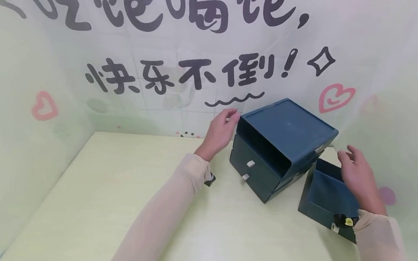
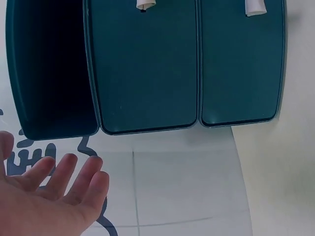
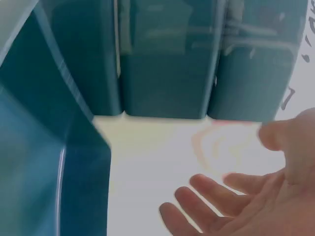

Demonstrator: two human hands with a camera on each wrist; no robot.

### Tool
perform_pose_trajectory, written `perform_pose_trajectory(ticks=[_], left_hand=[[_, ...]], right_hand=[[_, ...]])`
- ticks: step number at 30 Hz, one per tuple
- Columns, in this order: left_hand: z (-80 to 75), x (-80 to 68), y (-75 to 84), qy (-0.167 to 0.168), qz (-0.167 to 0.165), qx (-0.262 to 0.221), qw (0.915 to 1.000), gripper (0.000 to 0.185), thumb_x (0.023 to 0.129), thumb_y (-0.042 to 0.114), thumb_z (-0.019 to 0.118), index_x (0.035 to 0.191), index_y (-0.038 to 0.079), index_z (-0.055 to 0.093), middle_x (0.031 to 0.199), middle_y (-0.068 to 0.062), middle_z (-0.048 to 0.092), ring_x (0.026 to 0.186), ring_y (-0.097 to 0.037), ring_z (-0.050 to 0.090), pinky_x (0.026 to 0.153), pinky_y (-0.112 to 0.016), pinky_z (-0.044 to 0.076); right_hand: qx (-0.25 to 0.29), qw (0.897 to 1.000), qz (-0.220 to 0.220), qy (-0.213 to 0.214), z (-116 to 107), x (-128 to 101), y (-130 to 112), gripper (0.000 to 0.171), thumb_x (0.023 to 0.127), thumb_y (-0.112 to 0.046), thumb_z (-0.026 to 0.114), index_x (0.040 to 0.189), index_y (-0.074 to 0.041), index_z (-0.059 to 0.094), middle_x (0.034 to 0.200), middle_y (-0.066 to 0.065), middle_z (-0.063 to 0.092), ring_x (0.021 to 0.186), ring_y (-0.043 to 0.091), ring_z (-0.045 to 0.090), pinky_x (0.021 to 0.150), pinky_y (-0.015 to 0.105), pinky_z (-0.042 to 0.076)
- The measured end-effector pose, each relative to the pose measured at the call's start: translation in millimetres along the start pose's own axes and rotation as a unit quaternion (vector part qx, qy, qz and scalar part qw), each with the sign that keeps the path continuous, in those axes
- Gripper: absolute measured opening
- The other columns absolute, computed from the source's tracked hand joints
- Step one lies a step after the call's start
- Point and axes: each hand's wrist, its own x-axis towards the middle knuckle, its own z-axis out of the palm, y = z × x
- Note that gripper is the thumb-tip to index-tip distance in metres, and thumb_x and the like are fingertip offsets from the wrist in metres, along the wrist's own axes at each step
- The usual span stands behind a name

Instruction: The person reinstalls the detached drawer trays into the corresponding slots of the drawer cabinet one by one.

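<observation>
Two open hands flank a drawer cabinet with its top slot empty

Both hands are spread and hold nothing. The left hand (image 1: 220, 130) has its fingertips at the upper rear corner of the dark blue drawer cabinet (image 1: 288, 129), touching or just short of it; the left wrist view shows loose, straight fingers with a gap to the cabinet's edge. The right hand (image 1: 359, 171) hovers above the removed drawer (image 1: 328, 197), which lies on the worktop (image 1: 119, 189) just beside the cabinet's right end, its open side up.

The empty top slot (image 1: 263, 148) faces forward and to the left of the person, away from the right hand. The removed drawer lies beside the cabinet, not in front of the slot, so the right hand is plainly the nearer one to it, while the left hand sits at the slot's far side. Below the slot, two closed drawers show white handles (image 1: 251, 164).

Nothing stands on the worktop before the cabinet's front. A wall with printed characters and hearts rises close behind both hands.
</observation>
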Motion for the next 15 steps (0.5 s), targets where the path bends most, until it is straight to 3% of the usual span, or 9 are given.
perform_pose_trajectory(ticks=[9,15], left_hand=[[6.6,8.6,1.8,-0.004,-0.003,-0.016,0.9999,0.049,0.107,0.051,0.043,0.141,0.018,0.056,0.14,-0.002,0.061,0.129,-0.021,0.057,0.112,-0.04,0.045],[10.2,9.0,1.1,0.002,-0.007,-0.018,0.9998,0.046,0.106,0.052,0.043,0.135,0.02,0.06,0.133,-0.002,0.063,0.125,-0.022,0.058,0.112,-0.042,0.045]], right_hand=[[-0.105,0.993,0.028,-0.033,-16,-14,39,0.072,0.109,-0.041,0.027,0.151,0.017,0.024,0.149,0.045,0.032,0.131,0.062,0.037,0.103,0.073,0.033],[-0.157,0.988,0.009,-0.004,-14,-28,58,0.063,0.106,-0.026,0.036,0.139,0.028,0.032,0.136,0.052,0.037,0.121,0.065,0.038,0.099,0.074,0.034]])
